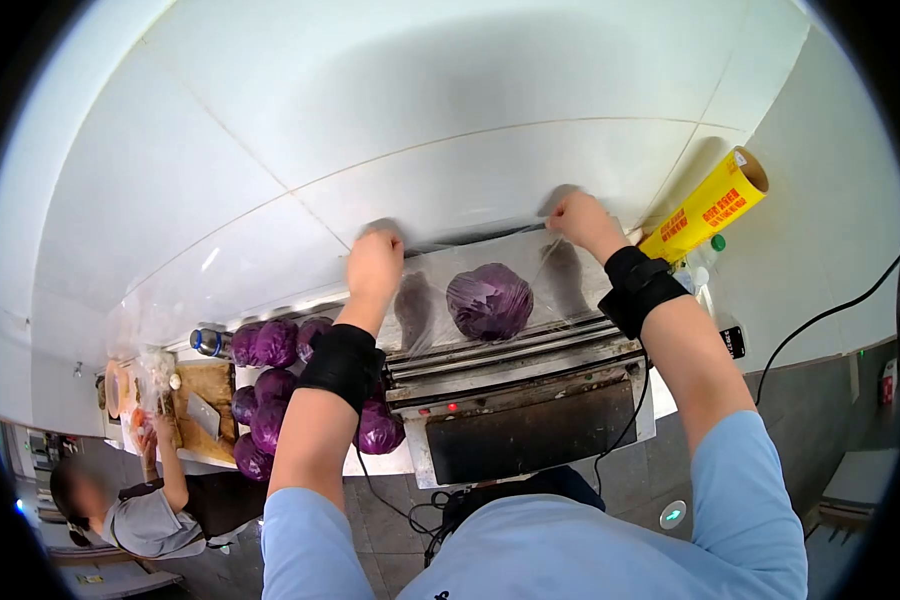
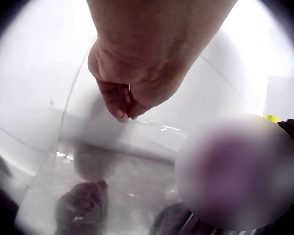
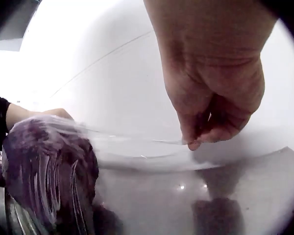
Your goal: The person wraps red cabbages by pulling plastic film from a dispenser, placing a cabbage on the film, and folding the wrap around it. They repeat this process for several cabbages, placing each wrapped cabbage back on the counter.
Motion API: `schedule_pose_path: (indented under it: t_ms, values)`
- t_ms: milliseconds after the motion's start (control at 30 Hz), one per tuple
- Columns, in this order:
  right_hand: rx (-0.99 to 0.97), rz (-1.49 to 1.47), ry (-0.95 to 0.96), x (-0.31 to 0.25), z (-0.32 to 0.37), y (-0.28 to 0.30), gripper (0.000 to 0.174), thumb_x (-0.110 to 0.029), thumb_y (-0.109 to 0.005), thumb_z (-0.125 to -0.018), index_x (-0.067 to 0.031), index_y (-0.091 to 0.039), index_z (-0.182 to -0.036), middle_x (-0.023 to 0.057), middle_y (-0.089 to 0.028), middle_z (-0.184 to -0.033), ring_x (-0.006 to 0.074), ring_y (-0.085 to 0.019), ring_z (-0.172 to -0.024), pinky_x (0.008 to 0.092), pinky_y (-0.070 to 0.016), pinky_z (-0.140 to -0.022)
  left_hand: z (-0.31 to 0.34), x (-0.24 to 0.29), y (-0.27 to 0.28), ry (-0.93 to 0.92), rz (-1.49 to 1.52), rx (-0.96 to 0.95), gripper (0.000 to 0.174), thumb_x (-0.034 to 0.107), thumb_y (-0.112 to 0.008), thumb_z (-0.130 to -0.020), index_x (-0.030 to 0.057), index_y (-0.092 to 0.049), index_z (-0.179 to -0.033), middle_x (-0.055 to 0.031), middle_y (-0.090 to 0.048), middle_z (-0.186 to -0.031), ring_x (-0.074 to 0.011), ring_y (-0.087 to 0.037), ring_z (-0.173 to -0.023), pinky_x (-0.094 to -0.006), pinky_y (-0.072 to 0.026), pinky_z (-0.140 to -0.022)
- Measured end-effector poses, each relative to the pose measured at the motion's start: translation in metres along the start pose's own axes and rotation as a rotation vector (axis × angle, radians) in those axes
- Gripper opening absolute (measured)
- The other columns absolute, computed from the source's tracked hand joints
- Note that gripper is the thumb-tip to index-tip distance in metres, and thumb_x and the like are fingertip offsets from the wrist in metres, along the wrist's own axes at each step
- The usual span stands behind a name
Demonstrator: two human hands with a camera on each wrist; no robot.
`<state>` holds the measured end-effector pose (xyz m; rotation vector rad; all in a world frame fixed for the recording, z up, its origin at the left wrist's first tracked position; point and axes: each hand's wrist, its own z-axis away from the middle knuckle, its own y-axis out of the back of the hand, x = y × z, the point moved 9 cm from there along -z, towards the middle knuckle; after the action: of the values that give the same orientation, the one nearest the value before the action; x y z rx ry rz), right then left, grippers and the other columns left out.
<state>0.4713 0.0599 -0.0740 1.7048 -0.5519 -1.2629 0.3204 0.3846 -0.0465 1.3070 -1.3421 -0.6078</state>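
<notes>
A purple cabbage sits between my two hands on the film wrapping machine, with clear plastic film drawn over it. My left hand pinches the film's far edge at the left, close to the tiled wall. At the right, my right hand pinches that same edge between thumb and fingers. The film stretches tight from the right fingertips toward the cabbage in the right wrist view. A blurred patch covers part of the left wrist view.
Several wrapped cabbages lie left of the machine. A yellow tube leans at the right wall near a green-capped bottle. Farther left, another person works beside a cutting board with a cleaver. Cables hang in front.
</notes>
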Motion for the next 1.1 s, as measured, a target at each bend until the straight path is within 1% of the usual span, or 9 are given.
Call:
schedule_pose_path:
  t_ms: [333,467,567,600,667,733,867,967,1100]
  values:
    - [-0.182,0.033,-0.076,0.010,0.040,-0.045,0.020,-0.017,-0.085,-0.067,-0.0067,-0.075,-0.080,0.0163,-0.074,-0.078,0.0353,-0.073,-0.082,0.0449,-0.0587,-0.075,0.051,-0.004,-0.061,-0.008,-0.072,-0.427,0.018,0.019,-0.077,-0.079,0.0051,-0.078,-0.090,-0.0200,-0.075,-0.096,-0.0397,-0.072,-0.092,-0.0475,-0.0580,-0.083]
    - [-0.286,0.075,0.045,0.016,0.051,-0.066,0.023,-0.018,-0.086,-0.064,-0.0085,-0.078,-0.083,0.0164,-0.074,-0.082,0.0360,-0.073,-0.082,0.0441,-0.0582,-0.076,0.067,-0.012,-0.067,0.038,0.045,-0.547,0.023,0.023,-0.080,-0.077,0.0076,-0.081,-0.094,-0.0183,-0.076,-0.094,-0.0363,-0.074,-0.090,-0.0438,-0.0584,-0.082]
    - [-0.324,-0.017,-0.043,0.041,0.054,-0.051,0.019,-0.016,-0.081,-0.073,-0.0048,-0.078,-0.088,0.0150,-0.073,-0.077,0.0339,-0.072,-0.074,0.0407,-0.0575,-0.071,0.062,-0.052,-0.066,0.162,0.215,-0.590,0.030,0.025,-0.082,-0.076,0.0086,-0.081,-0.101,-0.0174,-0.077,-0.094,-0.0346,-0.074,-0.088,-0.0407,-0.0584,-0.081]
    - [-0.154,-0.008,0.015,0.031,0.053,-0.029,0.019,-0.016,-0.080,-0.077,-0.0040,-0.078,-0.092,0.0153,-0.074,-0.082,0.0337,-0.072,-0.077,0.0403,-0.0575,-0.073,0.062,-0.066,-0.062,0.323,0.298,-0.658,0.029,0.023,-0.078,-0.082,0.0071,-0.079,-0.106,-0.0167,-0.077,-0.096,-0.0336,-0.074,-0.089,-0.0394,-0.0578,-0.081]
    - [0.194,0.013,0.135,-0.006,0.061,0.027,0.021,-0.017,-0.076,-0.085,-0.0025,-0.078,-0.100,0.0160,-0.075,-0.090,0.0333,-0.073,-0.083,0.0394,-0.0576,-0.077,0.041,-0.045,-0.011,0.023,0.045,-0.200,0.024,0.021,-0.069,-0.093,0.0042,-0.076,-0.110,-0.0147,-0.077,-0.099,-0.0308,-0.074,-0.091,-0.0390,-0.0574,-0.082]
    - [0.184,-0.371,0.142,-0.050,0.073,0.036,0.026,-0.024,-0.069,-0.098,-0.0023,-0.075,-0.111,0.0142,-0.075,-0.107,0.0279,-0.072,-0.097,0.0377,-0.0557,-0.087,0.043,0.004,0.019,-0.001,0.449,0.011,0.026,0.020,-0.059,-0.103,0.0013,-0.074,-0.110,-0.0149,-0.076,-0.105,-0.0302,-0.073,-0.096,-0.0397,-0.0561,-0.086]
    - [-0.176,-0.708,0.118,-0.099,0.097,-0.052,0.057,-0.046,-0.058,-0.104,0.0018,-0.061,-0.135,0.0231,-0.067,-0.129,0.0343,-0.064,-0.122,0.0390,-0.0494,-0.103,0.088,0.060,-0.041,0.076,0.798,-0.206,0.048,0.038,-0.046,-0.111,-0.0007,-0.063,-0.133,-0.0227,-0.067,-0.131,-0.0331,-0.062,-0.126,-0.0390,-0.0442,-0.108]
    - [-0.219,-0.779,0.034,-0.092,0.105,-0.075,0.064,-0.049,-0.054,-0.107,0.0009,-0.051,-0.147,0.0180,-0.063,-0.136,0.0244,-0.060,-0.125,0.0331,-0.0466,-0.106,0.106,0.060,-0.076,0.255,1.024,-0.260,0.058,0.044,-0.039,-0.112,-0.0033,-0.053,-0.143,-0.0227,-0.058,-0.142,-0.0315,-0.054,-0.132,-0.0380,-0.0393,-0.112]
    - [-0.255,-1.036,-0.253,-0.074,0.109,-0.091,0.071,-0.056,-0.059,-0.101,0.0048,-0.059,-0.138,0.0203,-0.064,-0.134,0.0274,-0.060,-0.125,0.0372,-0.0484,-0.104,0.118,0.052,-0.086,0.540,1.176,-0.265,0.062,0.046,-0.037,-0.112,-0.0036,-0.049,-0.146,-0.0195,-0.057,-0.141,-0.0278,-0.053,-0.129,-0.0371,-0.0385,-0.112]
